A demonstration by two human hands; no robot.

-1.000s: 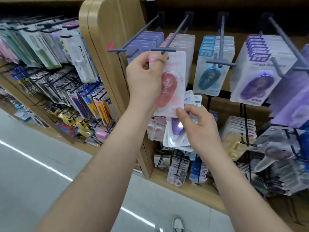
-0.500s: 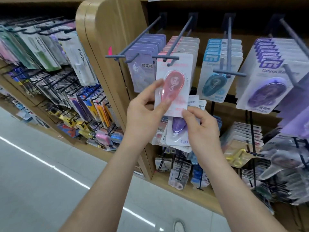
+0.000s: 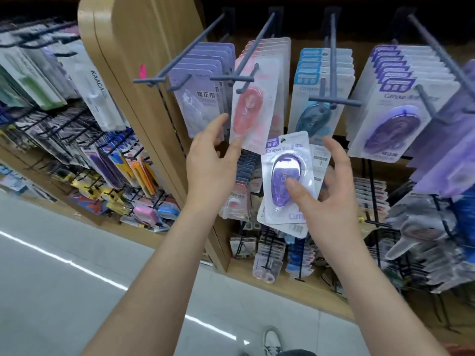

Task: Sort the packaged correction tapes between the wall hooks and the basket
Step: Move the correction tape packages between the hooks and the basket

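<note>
Purple correction tape packs are pinched in the grip of the right hand, while the grip of the left hand is spread wide at 7 o'clock of the pink pack hung on its hook.

Two forearms, bare from the bottom of the view up to the wrists: left forearm, right forearm. Both slender and smooth. Left grip and right grip also bare, with slim fingers. Thumbnail on the right grip looks trimmed short. Down on the floor, one shoe: pale grey-white sneaker, rounded toe, laces showing. Just beside it, at the very bottom of the view, a scrap of dark cloth. Too little shows to name the garment.
</note>
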